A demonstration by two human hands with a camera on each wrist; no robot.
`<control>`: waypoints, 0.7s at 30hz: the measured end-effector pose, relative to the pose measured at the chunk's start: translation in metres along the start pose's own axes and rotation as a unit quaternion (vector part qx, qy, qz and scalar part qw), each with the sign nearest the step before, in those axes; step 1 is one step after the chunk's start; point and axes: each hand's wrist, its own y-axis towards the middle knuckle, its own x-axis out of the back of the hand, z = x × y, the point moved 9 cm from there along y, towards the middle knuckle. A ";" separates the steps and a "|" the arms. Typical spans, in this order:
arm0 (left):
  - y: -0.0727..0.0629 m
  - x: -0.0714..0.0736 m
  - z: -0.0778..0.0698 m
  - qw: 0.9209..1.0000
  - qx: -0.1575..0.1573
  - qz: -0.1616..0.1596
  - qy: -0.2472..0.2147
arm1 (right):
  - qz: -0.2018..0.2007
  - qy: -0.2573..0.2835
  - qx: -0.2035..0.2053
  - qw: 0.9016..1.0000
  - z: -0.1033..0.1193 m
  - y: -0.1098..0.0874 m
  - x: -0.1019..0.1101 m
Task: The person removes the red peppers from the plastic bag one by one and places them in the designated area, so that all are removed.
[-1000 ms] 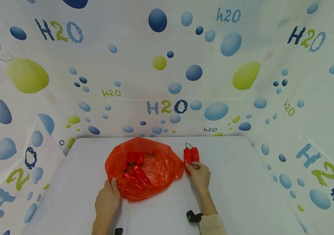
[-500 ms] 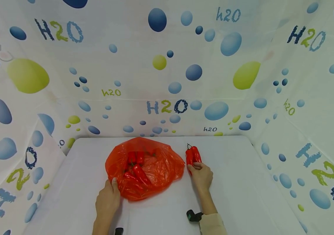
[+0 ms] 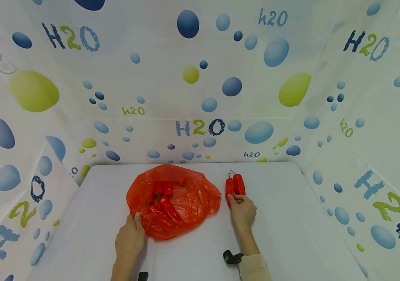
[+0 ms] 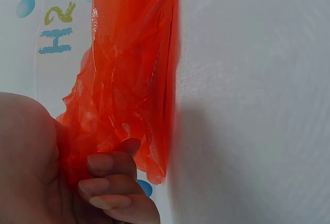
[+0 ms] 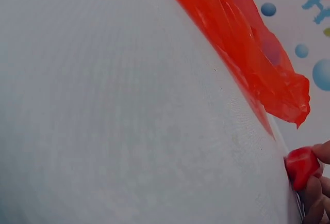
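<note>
An orange-red plastic bag point(image 3: 200, 199) lies spread on the white table, with several glossy red chili peppers point(image 3: 167, 207) showing in its opening. At the bag's near left edge my left hand point(image 3: 129, 236) grips the plastic; in the left wrist view the fingers curl round the bunched film. To the right of the bag, my right hand point(image 3: 243, 212) pinches a red chili pepper point(image 3: 229, 187) by its lower end. A second red chili pepper point(image 3: 239, 184) lies right beside it, its lower end hidden behind the fingers. Both stems point to the back.
The white table point(image 3: 291, 218) reaches back to a wall sheet point(image 3: 158, 78) printed with coloured dots and H2O lettering. Dark wrist-worn devices point(image 3: 232, 257) show near both wrists.
My right hand has shifted slightly to the right, away from the bag, and the two chili peppers have moved with it. The left hand and the bag look nearly unchanged.
</note>
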 end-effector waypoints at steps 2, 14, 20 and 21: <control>0.000 0.001 -0.001 1.000 0.001 0.000 0.000 | -0.005 0.002 -0.002 1.000 -0.001 0.000 0.001; -0.002 0.003 -0.004 1.000 -0.003 -0.001 0.002 | -0.032 0.032 -0.002 0.999 -0.003 0.000 0.006; -0.001 0.002 -0.002 1.000 -0.003 -0.002 0.001 | -0.053 0.041 0.015 0.998 0.001 0.000 0.010; -0.001 0.002 -0.002 1.000 -0.003 -0.002 0.001 | -0.056 0.042 0.018 0.997 0.002 0.000 0.011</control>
